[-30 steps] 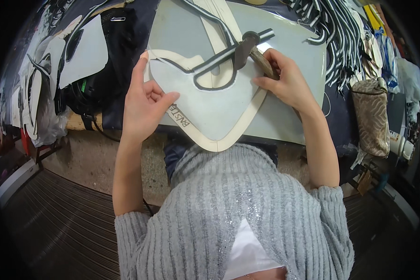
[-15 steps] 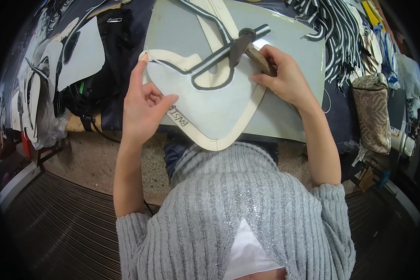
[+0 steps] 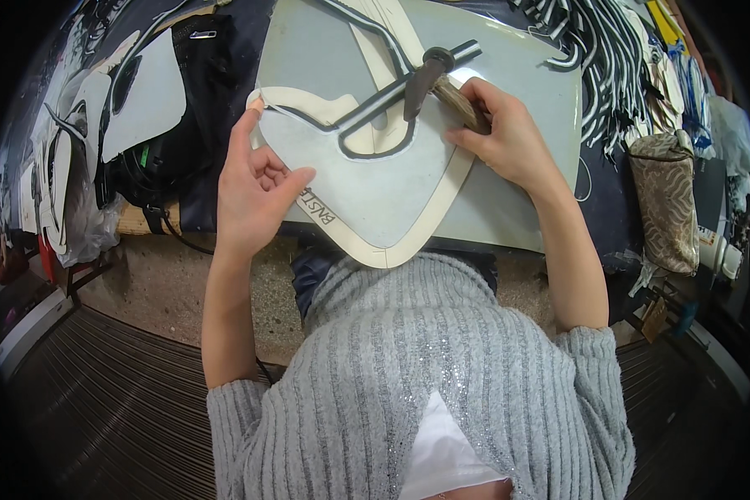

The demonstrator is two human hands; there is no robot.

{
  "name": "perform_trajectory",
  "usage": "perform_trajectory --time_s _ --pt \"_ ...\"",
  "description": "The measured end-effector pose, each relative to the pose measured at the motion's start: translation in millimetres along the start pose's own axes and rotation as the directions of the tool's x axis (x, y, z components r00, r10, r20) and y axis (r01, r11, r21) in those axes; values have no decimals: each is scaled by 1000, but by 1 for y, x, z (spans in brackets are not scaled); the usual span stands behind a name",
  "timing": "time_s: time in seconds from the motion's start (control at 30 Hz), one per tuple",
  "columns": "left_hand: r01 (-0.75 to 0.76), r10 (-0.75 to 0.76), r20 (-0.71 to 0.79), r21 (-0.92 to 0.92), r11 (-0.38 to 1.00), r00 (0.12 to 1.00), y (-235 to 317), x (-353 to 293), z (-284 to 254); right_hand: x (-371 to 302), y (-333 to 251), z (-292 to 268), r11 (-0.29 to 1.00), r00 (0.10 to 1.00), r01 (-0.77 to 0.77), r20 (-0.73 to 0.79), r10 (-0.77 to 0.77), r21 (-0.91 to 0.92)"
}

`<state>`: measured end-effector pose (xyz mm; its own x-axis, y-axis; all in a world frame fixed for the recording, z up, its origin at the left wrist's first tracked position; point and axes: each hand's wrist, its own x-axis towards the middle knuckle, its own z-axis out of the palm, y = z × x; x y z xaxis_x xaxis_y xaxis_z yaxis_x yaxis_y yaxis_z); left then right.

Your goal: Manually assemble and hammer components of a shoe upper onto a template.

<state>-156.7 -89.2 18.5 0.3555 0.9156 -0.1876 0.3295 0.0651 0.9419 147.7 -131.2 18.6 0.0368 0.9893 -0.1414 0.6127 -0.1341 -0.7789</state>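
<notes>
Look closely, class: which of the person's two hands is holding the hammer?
The right hand, which grips the hammer by its brown handle; the left hand touches the left side of the pale panel.

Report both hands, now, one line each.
Left hand: open, thumb and index finger spread along the left edge of the white piece.
Right hand: closed, holding the hammer by its handle.

This looks like a workshop: a dark-headed, wooden-handled hammer [image 3: 453, 98] in the right hand [image 3: 508, 137], a bundle of thin black-and-white strips [image 3: 606, 60] beyond it, a flat white panel [image 3: 152, 98] left of the left hand [image 3: 257, 204].
</notes>
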Motion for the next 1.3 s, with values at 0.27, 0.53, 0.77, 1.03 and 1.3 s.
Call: perform_trajectory --time_s 0.27,0.53,0.77,1.03,1.3 --pt "16 -15 -12 98 995 1000 1 0 0 -1 -2 -2 999 999 -26 38 24 35" --pt "-26 80 -151 330 944 985 11 -10 15 1 -4 -2 999 998 -38 46 38 -11" --pt "-363 634 -54 781 509 772 -8 -21 23 -1 -6 -2 997 998 -54 38 52 55" --pt "-381 552 24 748 543 834 -22 -21 25 0 0 1 997 998 -57 21 56 42" --pt "-362 564 57 818 446 824 -16 -19 23 0 -4 1 997 997 -67 36 65 50"
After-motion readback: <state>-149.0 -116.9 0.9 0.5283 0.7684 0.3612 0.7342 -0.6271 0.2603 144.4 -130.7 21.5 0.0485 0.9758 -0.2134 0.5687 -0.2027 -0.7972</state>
